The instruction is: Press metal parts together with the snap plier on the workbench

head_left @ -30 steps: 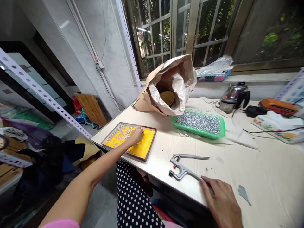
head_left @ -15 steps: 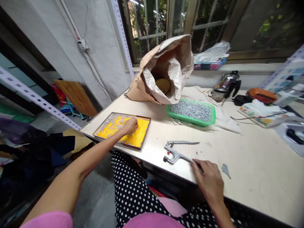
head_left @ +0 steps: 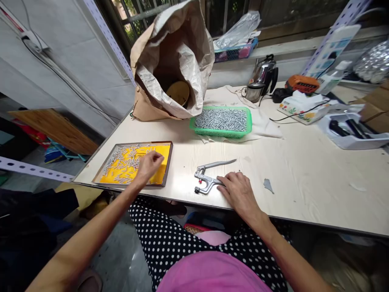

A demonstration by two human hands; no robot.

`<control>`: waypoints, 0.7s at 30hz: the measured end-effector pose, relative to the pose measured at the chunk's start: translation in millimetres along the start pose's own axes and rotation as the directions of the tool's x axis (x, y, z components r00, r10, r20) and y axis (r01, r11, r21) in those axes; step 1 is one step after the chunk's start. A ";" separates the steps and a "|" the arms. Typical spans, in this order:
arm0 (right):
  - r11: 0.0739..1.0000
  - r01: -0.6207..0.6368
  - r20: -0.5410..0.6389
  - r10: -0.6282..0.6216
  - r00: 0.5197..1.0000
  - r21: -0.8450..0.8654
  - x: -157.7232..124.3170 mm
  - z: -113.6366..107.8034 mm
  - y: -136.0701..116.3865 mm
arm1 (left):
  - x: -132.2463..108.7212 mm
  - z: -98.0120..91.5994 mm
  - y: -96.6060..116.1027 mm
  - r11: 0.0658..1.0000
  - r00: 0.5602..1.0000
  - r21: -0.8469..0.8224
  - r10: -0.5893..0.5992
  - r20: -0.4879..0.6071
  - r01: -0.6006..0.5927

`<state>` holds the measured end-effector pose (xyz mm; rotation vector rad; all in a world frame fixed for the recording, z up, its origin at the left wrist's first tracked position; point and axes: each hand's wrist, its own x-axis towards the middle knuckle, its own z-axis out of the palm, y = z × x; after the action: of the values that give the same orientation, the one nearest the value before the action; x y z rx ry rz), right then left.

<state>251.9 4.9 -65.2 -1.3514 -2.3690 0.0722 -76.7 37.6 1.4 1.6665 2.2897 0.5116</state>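
My left hand [head_left: 148,164] is over the right half of a shallow tray [head_left: 169,164] with a yellow bottom and dark rim. Its fingers are pinched together, and whatever they hold is too small to make out. Many small silver metal pins [head_left: 121,158] lie scattered in the tray, mostly at its left and middle. On the table, my right hand [head_left: 240,191] is closed round the lower handle of grey snap pliers [head_left: 209,182]. The upper handle stands apart from the lower one, and the jaws point left.
A green basket [head_left: 223,133] full of similar silver pieces stands behind the pliers. Next to it leans a large open paper sack [head_left: 146,101]. A grey scrap [head_left: 268,185] lies to the right. Farther back are a metal kettle [head_left: 264,75], an orange tool battery [head_left: 302,84] and a white box [head_left: 349,134].
The view has swung to the right. My left hand has lifted slightly from the tray bottom, its fingers still pinched. My right hand remains on the pliers' handle.
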 end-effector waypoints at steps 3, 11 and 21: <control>1.000 0.017 0.001 -0.017 1.000 0.000 6.0 8.6 -1.3 | -44.6 25.7 33.4 0.932 0.967 -0.361 0.079 0.240 0.013; 0.996 0.041 -0.046 -0.045 0.998 -0.084 5.3 12.4 -5.7 | -74.9 71.4 61.4 0.862 0.933 -0.492 0.069 0.354 0.123; 0.992 0.050 -0.042 -0.055 0.998 -0.116 6.4 12.2 -4.4 | -67.7 72.2 65.5 0.835 0.878 -0.482 -0.004 0.479 0.267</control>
<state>241.0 9.8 -73.3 -1.3269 -2.4010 -0.1102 29.9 0.7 -35.4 1.1717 1.6928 0.5801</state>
